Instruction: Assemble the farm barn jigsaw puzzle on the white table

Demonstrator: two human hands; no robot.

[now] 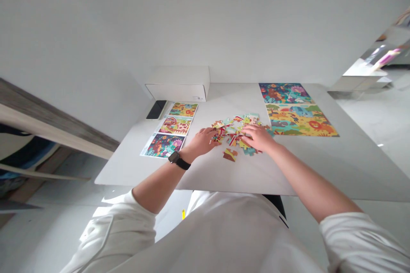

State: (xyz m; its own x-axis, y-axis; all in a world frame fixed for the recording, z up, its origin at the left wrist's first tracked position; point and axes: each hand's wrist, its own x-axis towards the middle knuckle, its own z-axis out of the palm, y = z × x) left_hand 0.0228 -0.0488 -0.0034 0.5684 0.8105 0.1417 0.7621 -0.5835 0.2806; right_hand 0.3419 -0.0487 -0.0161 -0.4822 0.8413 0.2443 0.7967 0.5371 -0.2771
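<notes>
A heap of loose jigsaw puzzle pieces (pixel 235 130) lies on the white table (pixel 205 175) in front of me. My left hand (pixel 204 140), with a dark watch (pixel 179 160) at the wrist, rests at the heap's left side. Its fingers curve onto the pieces, and their tips are partly hidden. On the right side, my right hand (pixel 259 137) lies over the heap with its fingers stretched and apart. A brown and yellow puzzle piece (pixel 229 155) sits nearer to me, just off the heap. I cannot make out any piece held in either hand.
Two bright animal pictures (pixel 299 119), one above the other, lie at the right. A sheet with three small pictures (pixel 174 126) lies at the left, beside a phone (pixel 156 110). Behind them a white box (pixel 177 85) stands against the wall (pixel 230 21).
</notes>
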